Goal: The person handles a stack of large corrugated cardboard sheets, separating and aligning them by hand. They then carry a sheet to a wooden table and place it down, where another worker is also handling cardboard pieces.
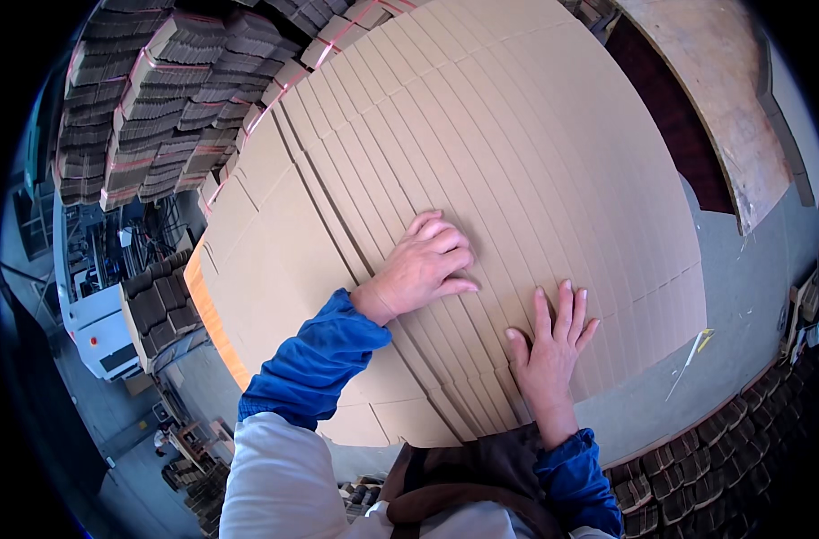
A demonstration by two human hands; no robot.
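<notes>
The blue-sleeved left hand (432,260) curls over fanned, flat brown cardboard sheets (526,180) before the wearer; whether it pinches an edge, I cannot tell. The blue-cuffed right hand (553,355) rests spread on them. Uneven pushing could skew them.

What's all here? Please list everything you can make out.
Sheets: several overlapping, brown cardboard, centre
Bundles: many, brown with pink straps, upper left
Machine: one, mostly white, left
Panel: one, orange, at sheets' left edge
Board: one, tan, upper right
Stacks: many, brown, lower right
Floor: one, grey, both sides
Strip: one, yellow, floor at right
Apron: one, dark brown, bottom centre
Cuffs: two, blue, at wrists
Left hand: one, bare, curled on sheets
Right hand: one, bare, spread on sheets
</notes>
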